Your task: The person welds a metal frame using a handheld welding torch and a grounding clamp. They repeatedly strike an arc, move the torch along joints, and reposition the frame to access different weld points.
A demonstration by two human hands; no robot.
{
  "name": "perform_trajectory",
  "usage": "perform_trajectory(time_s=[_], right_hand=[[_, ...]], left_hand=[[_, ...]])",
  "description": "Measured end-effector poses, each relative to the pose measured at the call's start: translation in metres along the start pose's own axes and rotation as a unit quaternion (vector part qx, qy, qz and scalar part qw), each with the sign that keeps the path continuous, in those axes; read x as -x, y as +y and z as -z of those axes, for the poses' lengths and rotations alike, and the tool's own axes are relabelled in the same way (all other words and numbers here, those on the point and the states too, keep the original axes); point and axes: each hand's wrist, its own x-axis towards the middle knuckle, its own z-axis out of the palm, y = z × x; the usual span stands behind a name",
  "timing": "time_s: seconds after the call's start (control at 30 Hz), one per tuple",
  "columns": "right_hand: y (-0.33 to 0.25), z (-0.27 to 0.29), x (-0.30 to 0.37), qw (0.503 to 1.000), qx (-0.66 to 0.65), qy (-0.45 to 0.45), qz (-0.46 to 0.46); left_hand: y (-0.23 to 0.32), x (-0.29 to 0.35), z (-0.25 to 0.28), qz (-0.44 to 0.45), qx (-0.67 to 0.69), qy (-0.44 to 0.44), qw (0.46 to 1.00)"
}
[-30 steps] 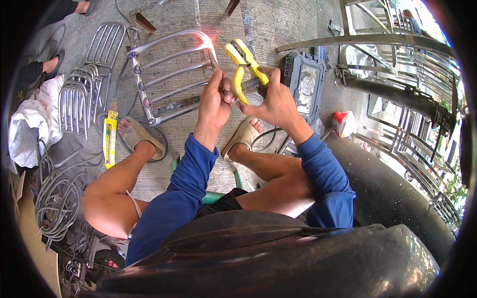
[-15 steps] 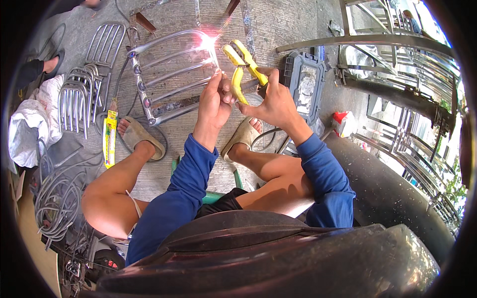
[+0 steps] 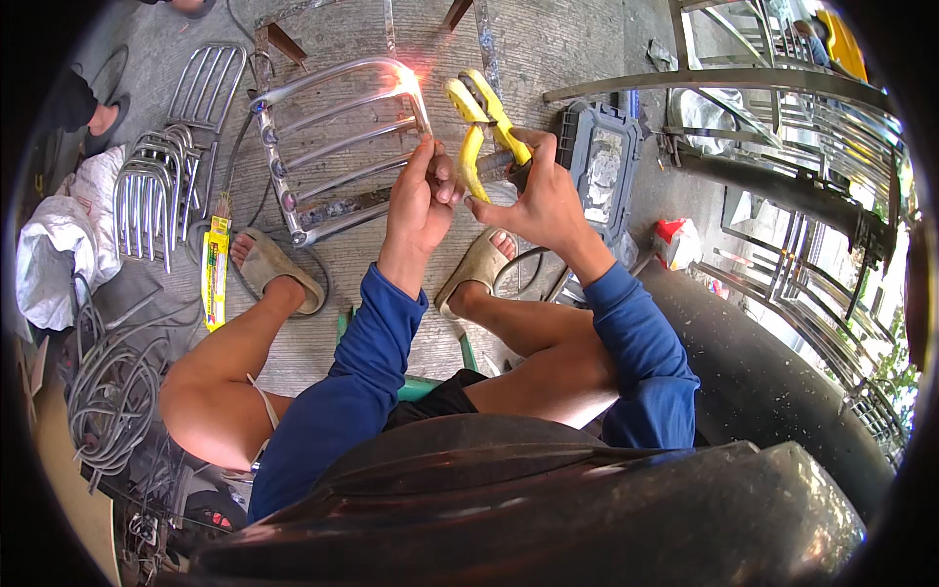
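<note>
A tubular metal frame (image 3: 337, 112) with several crossbars lies ahead of me, left of centre. Its far right corner glows orange. The fingertips of my left hand (image 3: 421, 201) are pinched at the near end of the short side bar that runs from that corner. My right hand (image 3: 536, 196) grips a yellow electrode holder (image 3: 471, 147), its jaws raised just right of the glowing corner, apart from the frame. Whether a welding rod sits in the jaws is hard to make out. Rusty flat bars (image 3: 342, 208) lie beneath the frame.
Bent tube frames (image 3: 152, 201) stand at left beside white sacks (image 3: 59, 249) and coiled cable (image 3: 112, 406). A yellow packet (image 3: 214, 269) lies by my left foot. At right are a grey toolbox (image 3: 595, 166), a dark pipe (image 3: 763, 372) and metal racks (image 3: 802, 83). Another person's foot (image 3: 103, 119) shows far left.
The white-pink flare at the frame's corner has faded to a small orange glow. The electrode holder has shifted slightly right and nearer. My left hand stays nearly in place.
</note>
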Motion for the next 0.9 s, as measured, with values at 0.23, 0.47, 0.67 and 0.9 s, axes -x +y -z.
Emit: perform_trajectory(time_s=[0.23, 0.47, 0.67, 0.9], right_hand=[[-0.0041, 0.0040, 0.0002, 0.999, 0.015, -0.032, -0.031], [-0.0029, 0.0018, -0.0007, 0.999, 0.026, -0.027, -0.019], [-0.0061, 0.0039, -0.0009, 0.998, 0.019, -0.043, -0.033], [-0.0052, 0.0004, -0.0018, 0.999, 0.030, -0.035, -0.023]], left_hand=[[0.0009, -0.0007, -0.0001, 0.003, 0.004, -0.001, 1.000], [0.0016, -0.0021, -0.0001, 0.003, 0.001, 0.008, 1.000], [-0.0011, -0.0014, 0.0002, -0.024, -0.006, 0.009, 1.000], [0.0000, -0.0005, -0.0004, -0.014, -0.012, 0.022, 1.000]])
